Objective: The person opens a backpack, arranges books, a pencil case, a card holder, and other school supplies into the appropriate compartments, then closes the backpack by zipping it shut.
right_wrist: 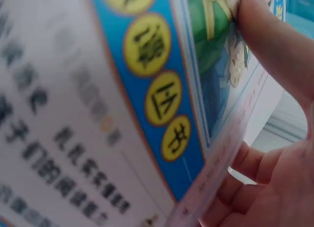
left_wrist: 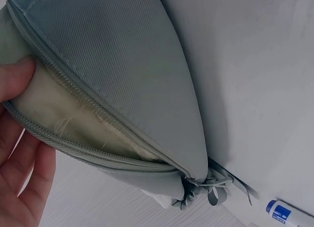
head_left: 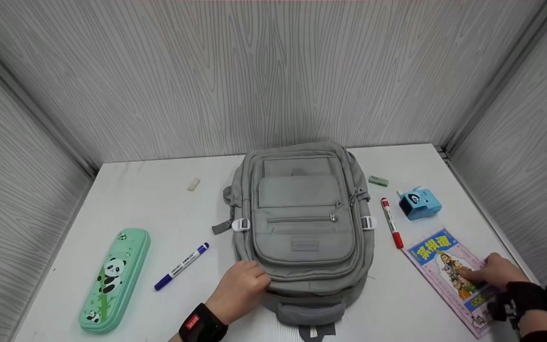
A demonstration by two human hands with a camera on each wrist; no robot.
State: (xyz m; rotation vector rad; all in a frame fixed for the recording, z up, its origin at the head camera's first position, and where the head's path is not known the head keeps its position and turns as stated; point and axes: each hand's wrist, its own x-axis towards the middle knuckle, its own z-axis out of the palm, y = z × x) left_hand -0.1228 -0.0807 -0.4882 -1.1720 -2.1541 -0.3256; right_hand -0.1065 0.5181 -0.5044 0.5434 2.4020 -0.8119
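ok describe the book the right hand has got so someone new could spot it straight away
Start from the grey backpack in the middle of the white table and look to its right, near the front corner. The book lies there under the right hand, past the red marker and blue sharpener. It is the only flat printed thing, with a pink border and blue title strip.

Backpack between pencil case and book

Your left hand: bare, a black wrist strap with a small red label behind it. Your right hand: bare, a black wrist strap carrying a black mounted fitting, dark sleeve edge beyond.
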